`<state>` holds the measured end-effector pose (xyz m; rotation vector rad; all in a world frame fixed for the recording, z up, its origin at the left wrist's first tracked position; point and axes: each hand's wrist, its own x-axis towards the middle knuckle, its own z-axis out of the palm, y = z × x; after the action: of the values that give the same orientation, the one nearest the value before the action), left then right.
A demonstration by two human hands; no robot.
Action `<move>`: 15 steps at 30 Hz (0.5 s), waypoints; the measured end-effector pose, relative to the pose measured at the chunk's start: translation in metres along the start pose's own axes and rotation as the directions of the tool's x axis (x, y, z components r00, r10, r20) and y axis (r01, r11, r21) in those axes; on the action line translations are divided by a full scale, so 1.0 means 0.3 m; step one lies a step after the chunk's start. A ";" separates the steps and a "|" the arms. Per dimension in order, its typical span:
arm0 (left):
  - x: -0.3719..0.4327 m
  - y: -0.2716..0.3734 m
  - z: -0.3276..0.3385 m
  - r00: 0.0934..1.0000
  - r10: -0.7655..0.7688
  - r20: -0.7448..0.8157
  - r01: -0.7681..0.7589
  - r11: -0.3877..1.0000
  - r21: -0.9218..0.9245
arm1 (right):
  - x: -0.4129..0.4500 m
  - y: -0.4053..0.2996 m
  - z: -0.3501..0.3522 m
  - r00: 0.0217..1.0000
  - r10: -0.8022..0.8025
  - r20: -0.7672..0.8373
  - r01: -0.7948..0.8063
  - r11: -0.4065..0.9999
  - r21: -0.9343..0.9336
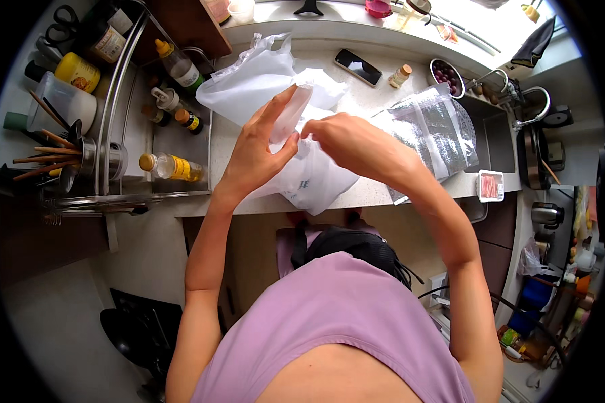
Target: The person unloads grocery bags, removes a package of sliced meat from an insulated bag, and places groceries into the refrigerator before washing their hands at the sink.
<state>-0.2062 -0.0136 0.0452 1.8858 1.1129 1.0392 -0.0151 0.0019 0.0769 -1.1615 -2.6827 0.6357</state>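
Observation:
My left hand (254, 146) holds a small translucent plastic packet (288, 116) upright between thumb and fingers. Close beside it, my right hand (353, 141) has its fingers curled at the packet's right edge. Whether they pinch the film is hard to see. Below both hands, a white plastic bag (317, 186) with printed marks lies bunched at the counter's front edge. Behind them spreads another white plastic bag (237, 90) with its handles up. Under my right forearm lies a silver foil insulated bag (423, 126), partly hidden.
Along the counter's back are a phone (358, 67), a small capped jar (400, 76) and a bowl of dark round fruit (446, 78). A sink (494, 133) is at right, with a meat tray (490, 186) near its front. A metal rack (126, 90) with bottles stands left.

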 end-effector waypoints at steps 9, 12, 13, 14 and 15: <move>-0.028 -0.029 -0.054 0.986 0.151 -0.070 -0.140 0.981 0.137 | 0.299 0.336 0.479 0.973 0.212 0.093 -0.156 0.898 -0.412; -0.073 -0.288 -0.065 0.787 -0.284 -0.548 0.104 0.936 -0.336 | 0.213 0.347 0.429 0.956 -0.041 -0.289 0.050 0.998 0.025; -0.116 -0.461 -0.034 0.673 -0.411 -0.615 0.176 0.896 -0.407 | 0.219 0.337 0.429 0.948 -0.049 -0.314 0.070 0.996 0.056; -0.176 -0.614 0.022 0.687 -0.426 -0.589 0.257 0.900 -0.351 | 0.221 0.328 0.444 0.946 -0.055 -0.318 0.082 0.994 0.073; -0.226 -0.742 0.074 0.701 -0.443 -0.559 0.333 0.896 -0.293 | 0.227 0.324 0.459 0.953 -0.039 -0.300 0.064 0.995 0.075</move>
<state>-0.2839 0.0066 -0.1743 1.0936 1.6431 1.4832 -0.0390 0.0664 -0.0913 -1.0661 -2.4003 0.5120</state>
